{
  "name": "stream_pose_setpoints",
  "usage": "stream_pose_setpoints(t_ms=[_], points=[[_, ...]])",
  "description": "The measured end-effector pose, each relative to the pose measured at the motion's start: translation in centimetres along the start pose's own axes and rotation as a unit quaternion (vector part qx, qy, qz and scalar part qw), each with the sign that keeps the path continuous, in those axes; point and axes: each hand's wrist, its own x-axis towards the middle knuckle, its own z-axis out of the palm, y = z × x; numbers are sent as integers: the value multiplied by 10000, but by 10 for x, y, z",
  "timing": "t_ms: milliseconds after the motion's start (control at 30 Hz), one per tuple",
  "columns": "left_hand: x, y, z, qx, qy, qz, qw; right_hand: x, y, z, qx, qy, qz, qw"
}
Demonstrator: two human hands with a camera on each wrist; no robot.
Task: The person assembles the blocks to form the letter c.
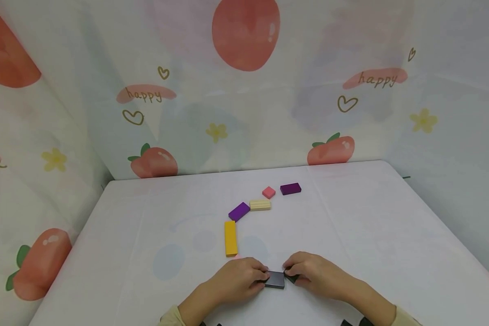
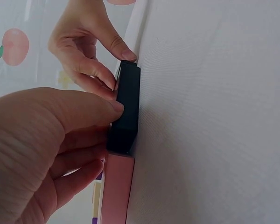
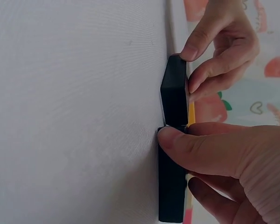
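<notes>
1. On the white table (image 1: 350, 217), a curved line of flat blocks is being laid. At the far end, toward 12 o'clock, lies a dark purple block (image 1: 290, 189), with a small pink block (image 1: 268, 192) just beside it at its 8 o'clock.
2. The line bends on through a cream block (image 1: 260, 205), a violet block (image 1: 239, 211) and a long yellow block (image 1: 230, 238), which points toward 6 o'clock. These five lie flat and untouched; I judge that part done.
3. A pink block (image 2: 115, 186) shows in the left wrist view, end to end with the black block (image 1: 275, 279); in the head view it is almost wholly hidden by the left hand.
4. The black block lies at the near edge, about 5 o'clock from the yellow one. The left hand (image 1: 238, 280) pinches its left end with thumb and curled fingers.
5. The right hand (image 1: 309, 271) pinches a second black block (image 3: 171, 186), which meets the first at a slight angle; the right wrist view shows the joint under the thumb.
6. As I judge it, the work in hand is setting this joint; the two black pieces are not yet released. How many pieces are left, the pictures do not show.
</notes>
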Motion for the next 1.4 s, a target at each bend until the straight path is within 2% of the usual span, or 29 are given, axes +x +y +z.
stream_pose_setpoints(t_ms=[733, 1067, 1400], points=[[1, 2, -4, 85, -100, -26, 9999, -1, 5, 4, 212, 180, -178, 9995], [2, 2, -4, 25, -107, 23, 9999, -3, 7, 7, 548, 243, -219, 9980], [2, 1, -4, 4, -82, 34, 10000, 2, 14, 2, 894, -123, -253, 9956]])
